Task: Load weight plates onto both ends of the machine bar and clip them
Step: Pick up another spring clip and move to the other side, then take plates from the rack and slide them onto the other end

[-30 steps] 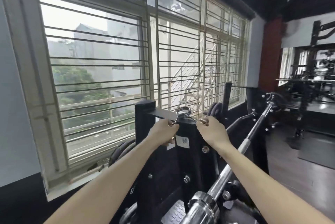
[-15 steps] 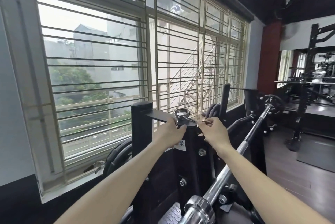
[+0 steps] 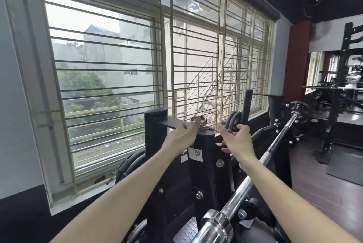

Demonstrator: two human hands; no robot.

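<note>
Both hands are reaching up to the top of the black upright post (image 3: 204, 144) of the machine, where a spring clip (image 3: 198, 120) is sitting. The clip's coil is standing on the post's top, and its wire handles appear to be running off to the right, toward the right hand, though they are thin and hard to make out. The left hand (image 3: 181, 134) is lying open with straight fingers, its fingertips (image 3: 196, 122) touching the coil. The right hand (image 3: 235, 138) is just right of the post, its fingers loosely spread around the clip's handle end; whether it is actually pinching the wire I cannot tell. The left hand is the nearer one to the coil.

The bar (image 3: 265, 166) is running from below the post, on its right, away toward the far end; its chrome near end (image 3: 214, 227) is bare of plates. Dark plates (image 3: 129, 164) are resting low to the left of the post, by the window (image 3: 110, 77).
</note>
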